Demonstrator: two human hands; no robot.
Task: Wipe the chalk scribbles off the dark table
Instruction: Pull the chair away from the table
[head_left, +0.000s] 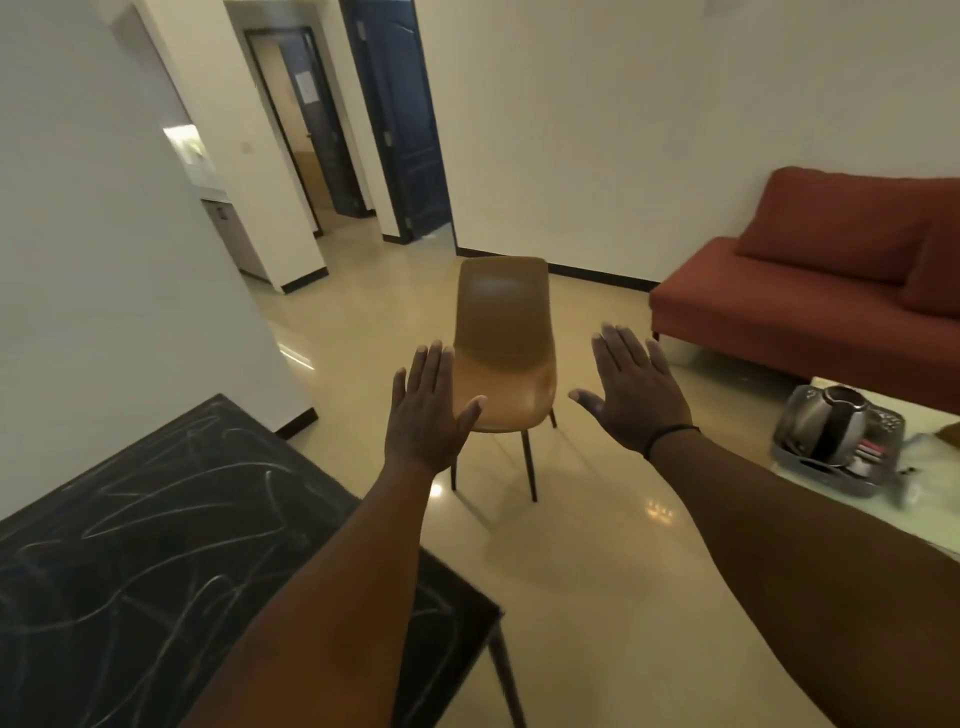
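A: The dark desk sits lower left, chalk scribbles all over it.
B: Both grips, left hand and right hand, are raised flat and empty, well clear of it.
A: With no cloth visible, bare palms would probably just smear the chalk.
B: Any writing?
A: None legible.

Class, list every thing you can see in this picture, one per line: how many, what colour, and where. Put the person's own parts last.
dark table: one, black, lower left
chalk scribbles: many, white, across the tabletop
chair: one, tan, centre floor
sofa: one, red-brown, right wall
kettle: one, silver, in tray at right
tray: one, grey, right
doors: two, dark blue, far hallway
left hand: one, raised, fingers straight, holds nothing
right hand: one, raised, fingers straight, black wristband
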